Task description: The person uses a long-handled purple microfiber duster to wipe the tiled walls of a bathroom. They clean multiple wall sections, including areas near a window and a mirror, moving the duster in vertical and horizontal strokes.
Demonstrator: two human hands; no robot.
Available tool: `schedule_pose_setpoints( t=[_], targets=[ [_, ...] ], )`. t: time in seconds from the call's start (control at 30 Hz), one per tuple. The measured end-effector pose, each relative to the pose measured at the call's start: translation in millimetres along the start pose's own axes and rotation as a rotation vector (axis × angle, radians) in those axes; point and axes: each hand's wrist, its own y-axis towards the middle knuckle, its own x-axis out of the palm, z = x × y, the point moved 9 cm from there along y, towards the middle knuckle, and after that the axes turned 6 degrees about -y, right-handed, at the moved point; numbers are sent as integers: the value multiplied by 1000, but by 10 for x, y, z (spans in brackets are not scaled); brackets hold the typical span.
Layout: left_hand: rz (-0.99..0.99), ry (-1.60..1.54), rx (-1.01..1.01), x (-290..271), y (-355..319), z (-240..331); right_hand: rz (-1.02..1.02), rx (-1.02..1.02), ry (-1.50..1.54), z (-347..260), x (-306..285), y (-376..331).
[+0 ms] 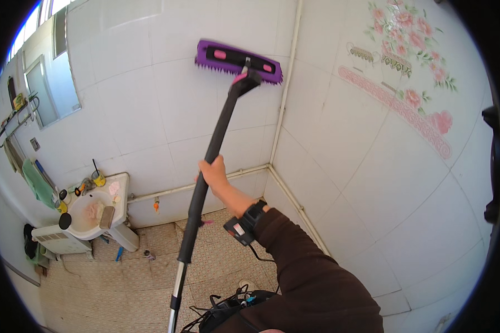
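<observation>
Head view: right hand [212, 173] grips black foam-sleeved pole; purple rectangular brush [238, 61] against glossy tile.

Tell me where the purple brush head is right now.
In the head view, the purple brush head is pressed against the white tiled wall, high up and just left of the corner pipe, at the top of the black pole gripped by the right hand.
</observation>
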Motion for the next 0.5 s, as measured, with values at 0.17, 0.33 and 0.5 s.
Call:
schedule_pose_setpoints(
  t=[0.17,0.33,0.5],
  targets=[
    [239,-27,55,-671,92,172,-50,-193,276,-893,328,399],
    [528,16,119,-1555,240,529,62,-107,399,-1362,189,837],
    [807,131,128,-2200,181,735,-148,-53,252,-1620,332,987]
  ],
)
